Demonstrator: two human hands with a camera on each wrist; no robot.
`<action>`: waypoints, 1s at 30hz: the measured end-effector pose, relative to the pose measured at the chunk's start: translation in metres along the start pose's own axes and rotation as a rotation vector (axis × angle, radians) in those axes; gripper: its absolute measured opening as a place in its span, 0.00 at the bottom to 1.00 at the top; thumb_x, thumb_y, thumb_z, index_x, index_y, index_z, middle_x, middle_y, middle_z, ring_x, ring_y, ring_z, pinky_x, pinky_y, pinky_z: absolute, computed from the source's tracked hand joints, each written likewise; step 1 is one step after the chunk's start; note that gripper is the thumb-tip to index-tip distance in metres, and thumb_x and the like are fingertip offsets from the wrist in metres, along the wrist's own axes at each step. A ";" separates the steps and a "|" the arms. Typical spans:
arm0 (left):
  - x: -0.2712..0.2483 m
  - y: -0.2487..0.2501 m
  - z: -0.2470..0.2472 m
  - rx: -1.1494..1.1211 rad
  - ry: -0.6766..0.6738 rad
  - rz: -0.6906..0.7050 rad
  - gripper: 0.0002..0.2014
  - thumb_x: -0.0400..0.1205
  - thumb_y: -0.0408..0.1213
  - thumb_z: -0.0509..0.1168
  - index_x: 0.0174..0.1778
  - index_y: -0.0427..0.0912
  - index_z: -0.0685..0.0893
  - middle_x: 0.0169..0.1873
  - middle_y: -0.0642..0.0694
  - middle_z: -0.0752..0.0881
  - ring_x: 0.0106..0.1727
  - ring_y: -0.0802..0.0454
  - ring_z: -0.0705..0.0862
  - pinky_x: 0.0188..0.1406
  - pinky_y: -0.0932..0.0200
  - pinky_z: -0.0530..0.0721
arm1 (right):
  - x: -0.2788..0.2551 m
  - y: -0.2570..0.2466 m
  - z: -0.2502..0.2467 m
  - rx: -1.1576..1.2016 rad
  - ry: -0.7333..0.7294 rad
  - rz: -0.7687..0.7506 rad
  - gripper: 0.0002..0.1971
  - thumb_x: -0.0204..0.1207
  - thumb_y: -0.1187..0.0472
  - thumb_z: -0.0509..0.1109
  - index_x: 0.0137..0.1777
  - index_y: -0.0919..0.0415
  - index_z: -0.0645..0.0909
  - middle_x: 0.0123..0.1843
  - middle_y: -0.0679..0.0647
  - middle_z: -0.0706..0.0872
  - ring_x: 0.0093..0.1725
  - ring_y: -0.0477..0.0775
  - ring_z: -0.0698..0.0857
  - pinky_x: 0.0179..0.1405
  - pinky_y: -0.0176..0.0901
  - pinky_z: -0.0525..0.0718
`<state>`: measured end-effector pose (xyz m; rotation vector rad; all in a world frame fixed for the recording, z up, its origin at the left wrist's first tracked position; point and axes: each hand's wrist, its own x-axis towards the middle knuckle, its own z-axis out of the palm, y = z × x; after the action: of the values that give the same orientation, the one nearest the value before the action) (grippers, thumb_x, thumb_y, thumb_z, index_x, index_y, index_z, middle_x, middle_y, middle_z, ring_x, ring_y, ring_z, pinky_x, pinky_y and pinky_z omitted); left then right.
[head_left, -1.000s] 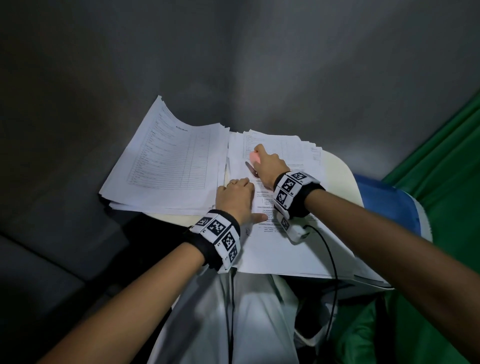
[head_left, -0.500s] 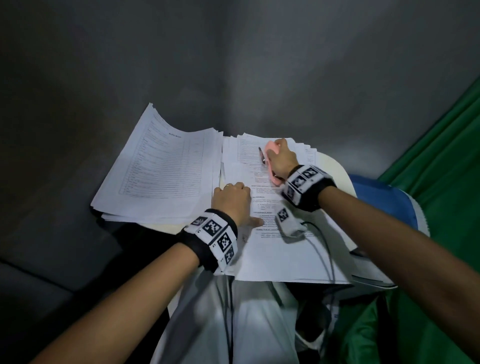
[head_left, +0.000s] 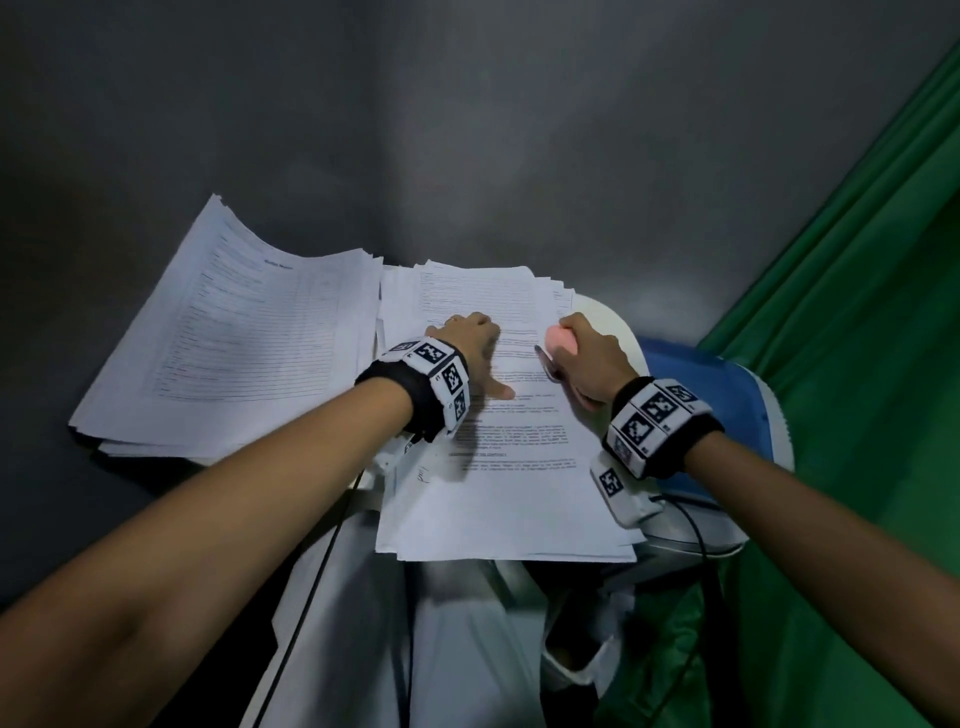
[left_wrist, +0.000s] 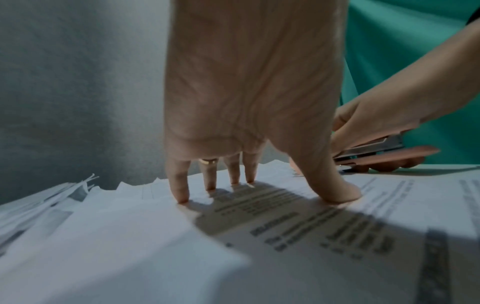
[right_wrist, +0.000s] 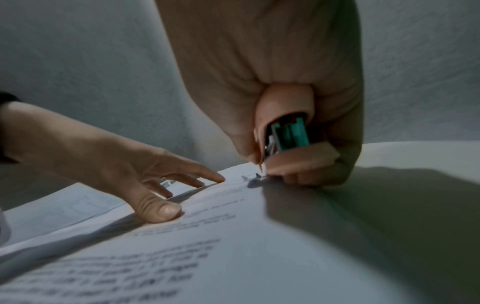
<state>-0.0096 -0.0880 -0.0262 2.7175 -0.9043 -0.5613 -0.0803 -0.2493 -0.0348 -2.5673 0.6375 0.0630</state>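
Under my left hand (head_left: 467, 345): the top sheet (head_left: 509, 499), pinned flat by straight, spread fingertips and thumb.
Right hand (head_left: 589, 358): a fist wrapped round the pink stapler (head_left: 560, 339), just right of the left hand, at the sheet's right edge.
Stapler axis: it lies along the hand, rear toward the wrist, mouth pointing away from me.
Progress: I judge the lining-up done and the squeeze still to come; I see no staple.
Beyond and left of the left hand: a second stack (head_left: 234, 332).
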 end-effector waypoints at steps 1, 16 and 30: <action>0.002 0.000 0.002 0.011 -0.003 0.001 0.43 0.67 0.58 0.76 0.75 0.44 0.69 0.77 0.49 0.67 0.76 0.44 0.66 0.71 0.41 0.70 | 0.001 -0.001 0.001 -0.023 0.006 0.002 0.20 0.83 0.58 0.57 0.75 0.53 0.66 0.67 0.66 0.79 0.62 0.68 0.79 0.54 0.49 0.73; 0.010 0.002 0.008 0.082 -0.069 -0.003 0.45 0.72 0.55 0.74 0.82 0.59 0.57 0.83 0.52 0.53 0.83 0.42 0.53 0.76 0.32 0.62 | 0.010 -0.022 0.008 -0.147 0.086 -0.028 0.17 0.85 0.56 0.57 0.71 0.60 0.66 0.58 0.68 0.82 0.55 0.69 0.82 0.43 0.49 0.69; 0.013 -0.001 0.008 0.092 -0.031 0.005 0.46 0.68 0.59 0.75 0.80 0.57 0.60 0.81 0.53 0.60 0.80 0.44 0.61 0.74 0.36 0.66 | 0.040 -0.034 0.006 0.130 0.224 0.113 0.19 0.85 0.58 0.56 0.73 0.63 0.65 0.65 0.70 0.79 0.61 0.72 0.81 0.55 0.55 0.78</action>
<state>-0.0025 -0.0957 -0.0378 2.7942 -0.9675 -0.5768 -0.0289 -0.2375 -0.0306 -2.4305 0.8406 -0.2248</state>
